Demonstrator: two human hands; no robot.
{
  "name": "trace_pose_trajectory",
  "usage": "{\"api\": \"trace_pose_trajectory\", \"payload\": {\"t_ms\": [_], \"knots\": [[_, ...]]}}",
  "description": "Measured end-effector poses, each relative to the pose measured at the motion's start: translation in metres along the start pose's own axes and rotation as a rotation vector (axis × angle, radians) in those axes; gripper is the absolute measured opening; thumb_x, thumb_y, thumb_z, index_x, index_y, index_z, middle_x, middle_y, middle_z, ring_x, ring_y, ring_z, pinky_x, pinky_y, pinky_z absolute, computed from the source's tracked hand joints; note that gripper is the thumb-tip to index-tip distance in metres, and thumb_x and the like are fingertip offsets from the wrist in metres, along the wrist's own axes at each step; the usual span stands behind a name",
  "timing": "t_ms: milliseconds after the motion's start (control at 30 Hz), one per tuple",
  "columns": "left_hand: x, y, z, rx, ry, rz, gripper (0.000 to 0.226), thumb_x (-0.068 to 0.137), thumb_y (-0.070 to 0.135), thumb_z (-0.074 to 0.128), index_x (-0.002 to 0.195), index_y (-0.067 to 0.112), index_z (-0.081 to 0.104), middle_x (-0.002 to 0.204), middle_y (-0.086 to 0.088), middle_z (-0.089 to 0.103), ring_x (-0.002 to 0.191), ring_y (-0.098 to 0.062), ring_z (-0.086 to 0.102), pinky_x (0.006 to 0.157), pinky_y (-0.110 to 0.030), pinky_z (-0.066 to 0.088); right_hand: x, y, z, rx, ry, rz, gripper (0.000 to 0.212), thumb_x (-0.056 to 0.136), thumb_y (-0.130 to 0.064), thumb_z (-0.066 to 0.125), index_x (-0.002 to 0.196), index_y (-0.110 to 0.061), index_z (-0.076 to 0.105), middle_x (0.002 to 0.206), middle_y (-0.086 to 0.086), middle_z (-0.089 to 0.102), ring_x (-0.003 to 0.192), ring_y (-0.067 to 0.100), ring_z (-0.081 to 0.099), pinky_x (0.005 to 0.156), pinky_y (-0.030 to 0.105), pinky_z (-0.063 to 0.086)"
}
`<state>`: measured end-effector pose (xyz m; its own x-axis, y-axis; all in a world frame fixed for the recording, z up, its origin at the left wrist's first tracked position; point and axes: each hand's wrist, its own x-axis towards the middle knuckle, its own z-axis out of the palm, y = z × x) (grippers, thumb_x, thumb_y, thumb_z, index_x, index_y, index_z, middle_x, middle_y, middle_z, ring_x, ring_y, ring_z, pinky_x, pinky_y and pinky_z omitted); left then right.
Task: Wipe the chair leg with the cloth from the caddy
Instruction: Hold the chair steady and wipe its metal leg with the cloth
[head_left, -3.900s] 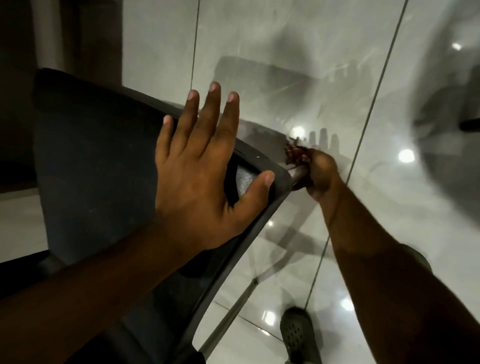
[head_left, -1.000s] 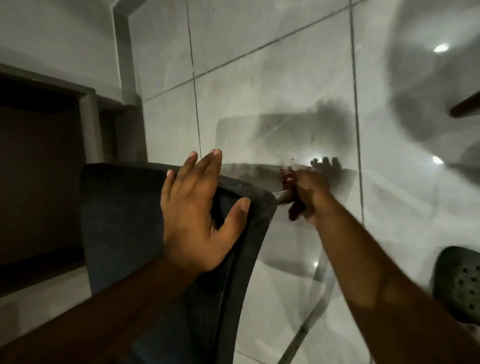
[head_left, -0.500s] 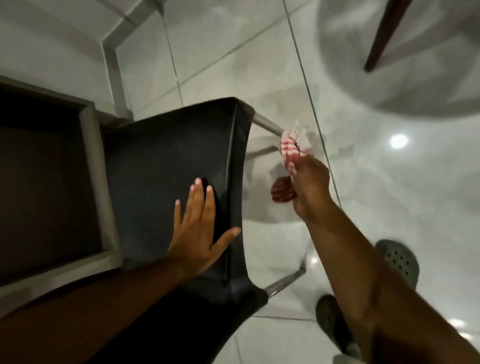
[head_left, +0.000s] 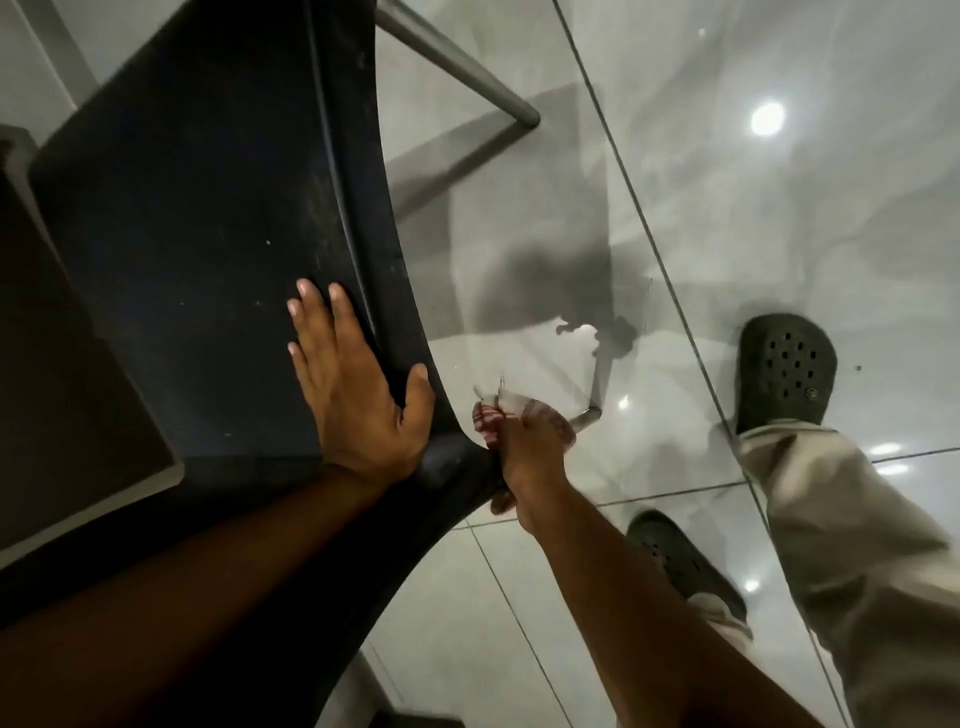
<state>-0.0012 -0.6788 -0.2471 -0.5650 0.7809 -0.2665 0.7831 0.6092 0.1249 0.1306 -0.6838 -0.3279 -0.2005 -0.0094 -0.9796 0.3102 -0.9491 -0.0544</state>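
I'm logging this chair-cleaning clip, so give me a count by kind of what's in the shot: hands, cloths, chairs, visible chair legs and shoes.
Hands: 2, left hand flat on the seat, right hand gripping the cloth
Cloths: 1, red-and-white cloth
Chairs: 1, black chair
Chair legs in view: 2, far leg, near leg
Shoes: 2, right shoe, left shoe
Total: 8

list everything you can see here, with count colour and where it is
chair: one, black seat, left and centre, tipped
chair legs: two visible, grey metal, one at top, one by the right hand
cloth: one, red and white, bunched in the right hand at the near leg
floor: glossy pale grey tiles, right side
frame: pale edge around a dark panel, far left
shoes: two, dark with holes, right and lower centre
trousers: beige, lower right
left hand: flat on the seat
right hand: closed on the cloth
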Motion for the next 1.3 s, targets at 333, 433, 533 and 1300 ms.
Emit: {"api": "trace_pose_trajectory", "payload": {"t_ms": [333, 433, 533, 1300], "knots": [[0.000, -0.007, 0.012, -0.041, 0.105, 0.047, 0.097, 0.080, 0.054, 0.046, 0.154, 0.008, 0.004, 0.164, -0.021, 0.002, 0.153, -0.034, -0.001, 0.122, -0.061, 0.004, 0.057, 0.019, -0.002, -0.108, 0.039, 0.068, 0.044, 0.100, -0.041, 0.057, 0.121, -0.004, 0.044, 0.113, 0.022, 0.062, 0.066, 0.020, 0.061, 0.037, 0.018, 0.049], [0.000, -0.006, 0.012, -0.062, 0.111, 0.056, 0.097, 0.080, 0.052, 0.046, 0.153, 0.004, 0.006, 0.164, -0.022, 0.002, 0.153, -0.035, -0.001, 0.122, -0.060, 0.002, 0.091, 0.033, -0.013, -0.077, 0.084, 0.039, 0.040, 0.098, -0.035, 0.058, 0.121, -0.003, 0.055, 0.113, 0.027, 0.066, 0.064, 0.019, 0.062, 0.039, 0.030, 0.054], [-0.002, -0.004, 0.012, -0.074, 0.104, 0.063, 0.096, 0.081, 0.049, 0.047, 0.152, -0.001, 0.007, 0.163, -0.026, 0.003, 0.153, -0.037, -0.001, 0.122, -0.059, 0.002, 0.133, 0.049, -0.026, -0.119, 0.153, 0.054, 0.036, 0.100, -0.035, 0.057, 0.114, -0.002, 0.060, 0.093, 0.020, 0.071, 0.055, 0.021, 0.064, 0.045, 0.036, 0.060], [-0.002, -0.010, 0.013, -0.033, 0.077, 0.049, 0.094, 0.079, 0.053, 0.041, 0.155, 0.012, 0.003, 0.165, -0.017, 0.002, 0.153, -0.034, 0.000, 0.119, -0.066, 0.011, 0.033, 0.020, 0.009, 0.132, 0.056, 0.186, 0.051, 0.095, -0.049, 0.060, 0.117, -0.004, 0.053, 0.106, 0.024, 0.069, 0.072, 0.035, 0.073, 0.058, 0.043, 0.064]]}}
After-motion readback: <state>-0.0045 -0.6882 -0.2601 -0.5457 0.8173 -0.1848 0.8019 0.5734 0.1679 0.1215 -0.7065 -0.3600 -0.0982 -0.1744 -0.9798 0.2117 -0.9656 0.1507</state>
